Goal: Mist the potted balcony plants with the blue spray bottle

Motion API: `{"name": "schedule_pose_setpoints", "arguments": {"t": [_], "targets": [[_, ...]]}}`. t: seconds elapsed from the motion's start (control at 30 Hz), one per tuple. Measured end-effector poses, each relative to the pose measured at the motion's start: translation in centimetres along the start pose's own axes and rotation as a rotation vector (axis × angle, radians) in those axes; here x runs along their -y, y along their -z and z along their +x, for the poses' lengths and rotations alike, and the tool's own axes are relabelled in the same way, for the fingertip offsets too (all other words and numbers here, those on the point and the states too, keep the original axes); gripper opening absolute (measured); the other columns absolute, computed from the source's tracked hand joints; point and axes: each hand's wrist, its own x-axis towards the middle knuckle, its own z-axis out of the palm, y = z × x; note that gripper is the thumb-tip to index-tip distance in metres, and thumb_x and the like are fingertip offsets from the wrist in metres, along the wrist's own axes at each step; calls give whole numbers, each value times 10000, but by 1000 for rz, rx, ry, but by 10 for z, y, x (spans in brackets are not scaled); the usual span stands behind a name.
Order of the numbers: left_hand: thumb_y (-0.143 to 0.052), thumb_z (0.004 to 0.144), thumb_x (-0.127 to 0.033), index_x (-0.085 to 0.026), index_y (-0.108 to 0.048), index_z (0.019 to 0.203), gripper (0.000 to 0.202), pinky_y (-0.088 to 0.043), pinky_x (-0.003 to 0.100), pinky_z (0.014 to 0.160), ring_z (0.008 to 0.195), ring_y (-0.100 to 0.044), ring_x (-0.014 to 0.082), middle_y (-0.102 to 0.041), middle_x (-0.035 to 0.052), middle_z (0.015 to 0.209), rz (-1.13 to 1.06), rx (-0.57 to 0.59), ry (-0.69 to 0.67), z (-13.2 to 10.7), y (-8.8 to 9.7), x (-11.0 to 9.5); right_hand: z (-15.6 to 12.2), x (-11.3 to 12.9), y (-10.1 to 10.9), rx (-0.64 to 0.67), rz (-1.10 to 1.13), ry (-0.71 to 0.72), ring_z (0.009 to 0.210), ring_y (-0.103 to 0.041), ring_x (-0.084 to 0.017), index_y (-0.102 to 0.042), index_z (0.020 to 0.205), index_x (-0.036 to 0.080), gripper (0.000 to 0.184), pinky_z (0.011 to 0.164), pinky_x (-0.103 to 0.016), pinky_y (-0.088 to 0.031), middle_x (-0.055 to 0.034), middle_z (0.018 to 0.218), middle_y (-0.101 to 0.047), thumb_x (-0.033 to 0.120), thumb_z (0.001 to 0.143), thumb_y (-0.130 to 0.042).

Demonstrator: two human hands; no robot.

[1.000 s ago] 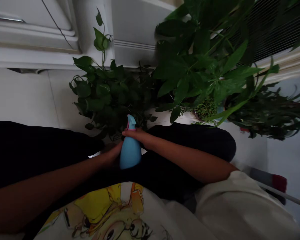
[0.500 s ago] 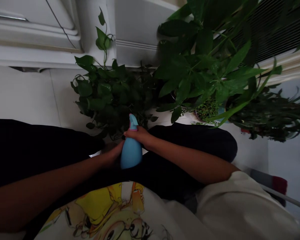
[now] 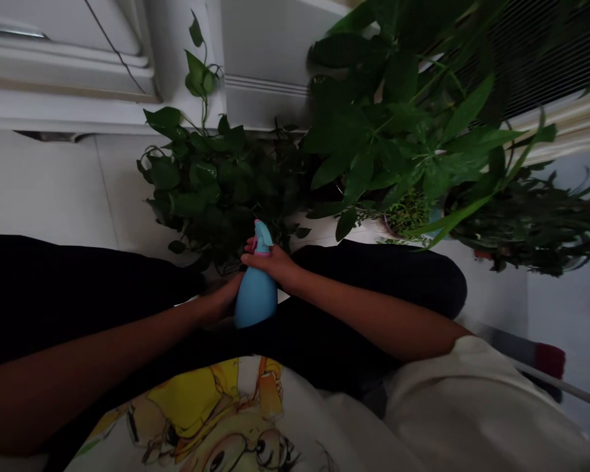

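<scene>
A light blue spray bottle [image 3: 256, 298] with a blue and pink spray head [image 3: 262, 236] is held over my lap, its head pointing away toward the plants. My right hand [image 3: 274, 263] is closed round the bottle's neck, thumb across the front, with fingertips showing by the pink trigger. Against the bottle's left side lies my left hand [image 3: 225, 296]; its fingers go behind the bottle and are hidden, so their grip does not show. Just beyond the spray head is a bushy trailing plant [image 3: 201, 174] with dark, heart-shaped leaves.
A taller broad-leaved plant [image 3: 373, 131] leans in at the right, beside a small-leaved potted plant [image 3: 408, 213] and a strappy one [image 3: 535, 223]. White cabinets [image 3: 265, 52] stand behind. My dark-trousered knees [image 3: 398, 272] flank the bottle. Pale floor tiles [image 3: 44, 187] lie at left.
The bottle has shifted very slightly up and left. Fingertips of my right hand now show beside the trigger, where they were hidden before.
</scene>
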Motion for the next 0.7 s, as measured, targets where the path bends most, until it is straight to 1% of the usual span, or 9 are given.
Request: {"name": "schedule_pose_setpoints", "arguments": {"t": [0.1, 0.17, 0.27, 0.37, 0.43, 0.5, 0.6, 0.67, 0.7], "targets": [[-608, 806, -684, -139, -643, 1249, 703, -525, 404, 872, 1007, -696, 315, -759, 110, 1055, -41, 28, 30, -2, -1, 3, 3, -5, 1, -30, -118, 61, 876, -648, -184, -619, 964, 201, 388, 884, -368, -529, -15, 932, -675, 389, 677, -799], [-619, 785, -705, -135, -640, 1239, 729, -527, 410, 880, 977, -698, 306, -764, 101, 1031, -49, 31, 41, -3, -2, 4, 4, -7, 3, -61, -224, 104, 836, -643, -188, -637, 931, 205, 370, 848, -368, -528, 1, 856, -666, 428, 676, -787], [-634, 766, -715, -143, -648, 1214, 727, -531, 403, 875, 948, -695, 298, -770, 89, 1014, -45, 27, 48, -5, -4, 4, 4, -7, 5, -118, -351, 133, 818, -644, -194, -659, 877, 206, 293, 818, -361, -519, 3, 813, -667, 403, 690, -768], [-601, 817, -680, -151, -656, 1198, 655, -531, 389, 869, 956, -692, 290, -773, 80, 994, -42, 29, 56, -8, -6, 3, 2, -4, 5, -138, -389, 136, 832, -649, -195, -664, 836, 207, 227, 833, -358, -514, -2, 822, -672, 370, 706, -754], [-594, 821, -681, -145, -661, 1185, 652, -531, 385, 872, 974, -691, 298, -772, 91, 979, -40, 12, 51, -9, -7, 2, 2, -1, 3, -111, -357, 124, 837, -648, -189, -658, 838, 206, 215, 854, -358, -516, -2, 828, -670, 350, 713, -756], [-621, 788, -701, -133, -664, 1173, 688, -530, 386, 883, 1002, -686, 316, -768, 105, 979, -34, -5, 38, -11, -8, 1, 1, 2, 1, -56, -250, 82, 860, -652, -180, -646, 890, 201, 243, 874, -350, -524, -8, 873, -679, 317, 715, -769], [-657, 761, -695, -146, -650, 1208, 707, -524, 396, 911, 1057, -670, 329, -760, 106, 1046, -37, -22, -12, -15, -10, -5, 0, 7, 0, 50, -48, 10, 969, -661, -176, -620, 1043, 196, 384, 930, -335, -522, -46, 1076, -693, 284, 714, -798], [-663, 768, -676, -169, -634, 1248, 699, -523, 406, 923, 1086, -662, 327, -749, 103, 1112, -42, -27, -31, -20, -14, -11, -2, 10, 2, 122, 35, -16, 1075, -648, -188, -604, 1135, 202, 458, 987, -332, -502, -67, 1209, -669, 309, 734, -798], [-663, 769, -672, -177, -631, 1258, 697, -524, 410, 924, 1094, -660, 325, -744, 104, 1134, -42, -26, -31, -23, -15, -15, -3, 10, 3, 159, 61, -20, 1122, -636, -196, -601, 1164, 207, 468, 1013, -333, -488, -70, 1244, -659, 325, 751, -788]]}}
